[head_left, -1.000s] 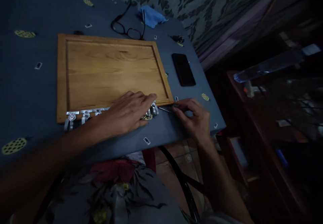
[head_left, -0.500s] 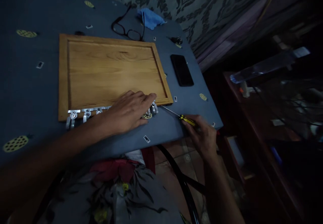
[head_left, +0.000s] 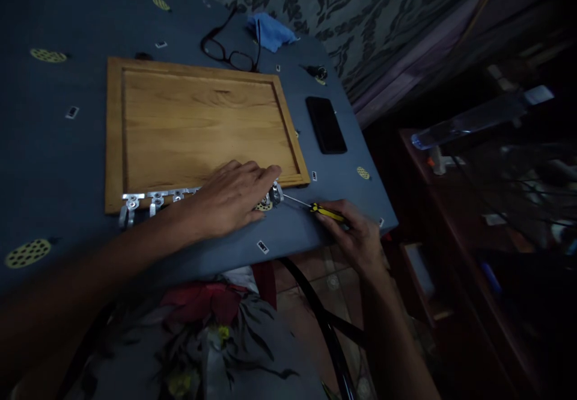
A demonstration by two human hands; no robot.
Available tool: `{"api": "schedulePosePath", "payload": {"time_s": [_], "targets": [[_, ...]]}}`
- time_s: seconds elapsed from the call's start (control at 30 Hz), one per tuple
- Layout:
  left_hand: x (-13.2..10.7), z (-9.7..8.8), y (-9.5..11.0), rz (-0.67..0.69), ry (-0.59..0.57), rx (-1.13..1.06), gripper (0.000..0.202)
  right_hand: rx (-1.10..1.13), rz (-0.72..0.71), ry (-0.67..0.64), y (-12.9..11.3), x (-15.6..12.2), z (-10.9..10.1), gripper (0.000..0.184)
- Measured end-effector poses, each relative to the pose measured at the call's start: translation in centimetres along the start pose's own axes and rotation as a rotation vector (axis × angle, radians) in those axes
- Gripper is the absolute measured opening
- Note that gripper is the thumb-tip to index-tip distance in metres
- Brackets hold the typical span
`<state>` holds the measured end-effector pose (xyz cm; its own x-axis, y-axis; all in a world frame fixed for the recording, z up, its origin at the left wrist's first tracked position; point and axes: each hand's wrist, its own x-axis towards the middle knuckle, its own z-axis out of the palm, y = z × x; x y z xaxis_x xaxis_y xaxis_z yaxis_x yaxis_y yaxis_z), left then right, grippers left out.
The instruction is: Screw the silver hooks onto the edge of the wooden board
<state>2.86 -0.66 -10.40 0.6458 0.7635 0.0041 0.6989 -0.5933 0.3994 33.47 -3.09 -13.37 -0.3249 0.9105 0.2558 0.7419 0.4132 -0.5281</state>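
Observation:
A wooden board (head_left: 193, 126) with a raised rim lies on a blue table (head_left: 54, 147). Along its near edge runs a silver metal hook rail (head_left: 153, 200). My left hand (head_left: 232, 198) lies flat over the right part of that rail, fingers stretched out and pressing on it. My right hand (head_left: 356, 237) is closed around the yellow-and-black handle of a screwdriver (head_left: 315, 207). The thin shaft points left, and its tip reaches the rail's right end by my left fingertips.
A black phone (head_left: 326, 124) lies right of the board. Dark-framed glasses (head_left: 228, 56), a blue cloth (head_left: 269, 30) and a small dark object (head_left: 316, 71) sit at the far side. The table's right edge drops off to dark furniture.
My right hand drew back toward the table's corner with the screwdriver, then moved left again, bringing the tip to the rail's right end. My left hand has stayed on the rail.

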Motion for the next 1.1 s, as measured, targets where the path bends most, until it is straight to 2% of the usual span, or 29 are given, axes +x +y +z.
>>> {"api": "schedulePosePath", "payload": {"time_s": [0.33, 0.5, 0.73, 0.97, 1.1], "targets": [[0.2, -0.6, 0.3, -0.019, -0.037, -0.012, 0.048, 0.05, -0.034, -0.026, 0.8, 1.8, 0.6, 0.022], [0.1, -0.5, 0.2, 0.004, -0.004, -0.006, 0.045, 0.057, -0.041, -0.045, 0.9, 2.3, 0.6, 0.017], [0.1, -0.3, 0.2, 0.007, 0.001, -0.013, 0.048, 0.061, -0.018, -0.043, 0.8, 2.5, 0.5, 0.024], [0.2, -0.7, 0.4, -0.017, -0.051, -0.012, 0.048, 0.084, -0.03, -0.049, 0.7, 2.5, 0.4, 0.019], [0.1, -0.6, 0.3, -0.005, -0.024, -0.017, 0.044, 0.099, -0.011, -0.04, 0.7, 2.5, 0.5, 0.021]]}}
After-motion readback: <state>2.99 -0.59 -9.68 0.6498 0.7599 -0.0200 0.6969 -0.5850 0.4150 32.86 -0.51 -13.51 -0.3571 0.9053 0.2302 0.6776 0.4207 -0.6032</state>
